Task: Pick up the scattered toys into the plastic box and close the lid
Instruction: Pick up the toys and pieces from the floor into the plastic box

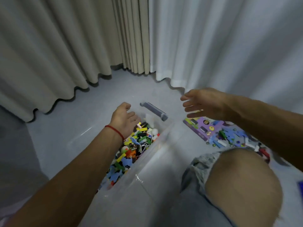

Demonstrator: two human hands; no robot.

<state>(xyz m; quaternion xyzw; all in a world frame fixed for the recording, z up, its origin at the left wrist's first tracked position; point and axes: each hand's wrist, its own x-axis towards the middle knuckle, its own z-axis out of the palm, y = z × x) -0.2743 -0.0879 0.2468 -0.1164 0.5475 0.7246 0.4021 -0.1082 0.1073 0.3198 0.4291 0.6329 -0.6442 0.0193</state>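
A clear plastic box (157, 154) sits on the grey floor (62, 128), lid off, heaped with small coloured toys (132, 145); a grey latch (154, 111) stands at its far end. The left hand (125, 118), a red string (114, 131) at its wrist, hovers over the box's far left corner with fingers loosely spread and nothing in its grip. The right hand (203, 104) is raised to the right of the latch, fingers straight and apart, holding nothing, and is blurred. More toys (229, 136) lie scattered on the floor right of the box, on and around a purple board (201, 126); the right forearm crosses above them and a bent knee (241, 182) in frayed grey shorts (198, 167) hides their near side. Beige curtains (57, 46) and white curtains (221, 43) hang to the floor behind, leaving an open wedge of floor beyond the box. The left forearm covers the box's left wall. The box's near end is hard to make out through glare. A blue thing (300, 186) is cut off at the right edge.
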